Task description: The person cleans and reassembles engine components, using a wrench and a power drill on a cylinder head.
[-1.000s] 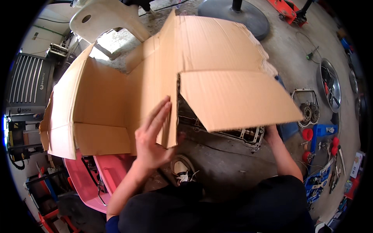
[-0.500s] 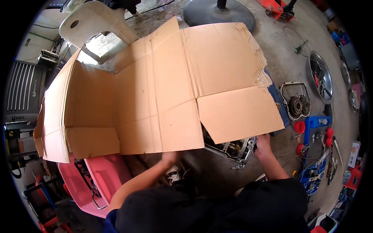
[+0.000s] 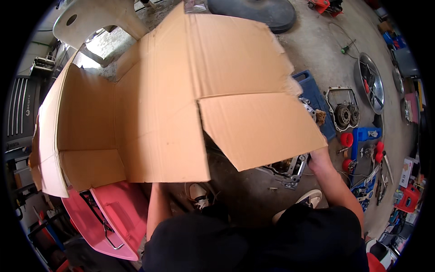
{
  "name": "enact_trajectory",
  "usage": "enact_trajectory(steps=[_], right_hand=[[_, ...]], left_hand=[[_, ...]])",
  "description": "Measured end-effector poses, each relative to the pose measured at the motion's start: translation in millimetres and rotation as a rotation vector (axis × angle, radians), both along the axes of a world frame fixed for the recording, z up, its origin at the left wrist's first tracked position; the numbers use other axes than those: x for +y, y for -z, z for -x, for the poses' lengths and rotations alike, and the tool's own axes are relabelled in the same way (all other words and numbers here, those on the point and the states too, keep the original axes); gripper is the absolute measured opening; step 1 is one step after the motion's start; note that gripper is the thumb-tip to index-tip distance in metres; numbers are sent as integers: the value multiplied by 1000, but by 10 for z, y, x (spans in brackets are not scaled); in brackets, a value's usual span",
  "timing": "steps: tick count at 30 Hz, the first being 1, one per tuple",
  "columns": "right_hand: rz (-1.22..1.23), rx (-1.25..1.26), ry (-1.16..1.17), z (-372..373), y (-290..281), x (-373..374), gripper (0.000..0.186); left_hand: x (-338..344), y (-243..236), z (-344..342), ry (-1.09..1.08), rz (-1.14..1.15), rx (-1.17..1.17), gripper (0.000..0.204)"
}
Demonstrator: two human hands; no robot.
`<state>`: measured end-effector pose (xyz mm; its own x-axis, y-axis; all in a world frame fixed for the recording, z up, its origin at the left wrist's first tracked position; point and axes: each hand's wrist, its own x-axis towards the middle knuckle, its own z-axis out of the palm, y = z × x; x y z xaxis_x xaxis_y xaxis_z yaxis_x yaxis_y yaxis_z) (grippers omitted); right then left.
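Observation:
A large opened-out cardboard box (image 3: 167,113) spreads before me, its creased panels bent and its right edge torn. My left forearm goes under its near edge, and my left hand is hidden there. My right hand (image 3: 320,158) is at the near right corner of a cardboard flap (image 3: 258,127), its fingers out of sight beneath it. Partly covered by that flap, a metal engine or gearbox casing (image 3: 290,171) lies on the floor close to my right hand. Another metal part (image 3: 309,107) shows past the torn edge, on a blue tray (image 3: 312,88).
A pink plastic bin (image 3: 120,217) stands at my left, below the cardboard. To the right are a casing cover with gears (image 3: 344,115), a metal bowl of tools (image 3: 369,81) and a blue tool case (image 3: 362,136). Beyond the cardboard are a plastic chair (image 3: 99,20) and a round black base (image 3: 253,13).
The cardboard has shifted left, uncovering more of the blue tray and metal part. My left hand has passed under its near edge. My right hand has moved away from me, under the flap's corner.

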<state>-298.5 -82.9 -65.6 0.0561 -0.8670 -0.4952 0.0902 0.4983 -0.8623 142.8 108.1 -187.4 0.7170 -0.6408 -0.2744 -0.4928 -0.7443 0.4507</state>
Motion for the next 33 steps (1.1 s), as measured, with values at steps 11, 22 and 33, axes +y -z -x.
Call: enact_trajectory(steps=[11, 22, 33], right_hand=[[-138, -161, 108, 75, 119, -114, 27], [178, 213, 35, 390, -222, -55, 27], [409, 799, -29, 2192, -1938, 449, 40]], left_hand=[[156, 53, -23, -213, 149, 248, 50], [-34, -199, 371, -198, 237, 372, 59], [-723, -946, 2273, 344, -198, 874, 68]])
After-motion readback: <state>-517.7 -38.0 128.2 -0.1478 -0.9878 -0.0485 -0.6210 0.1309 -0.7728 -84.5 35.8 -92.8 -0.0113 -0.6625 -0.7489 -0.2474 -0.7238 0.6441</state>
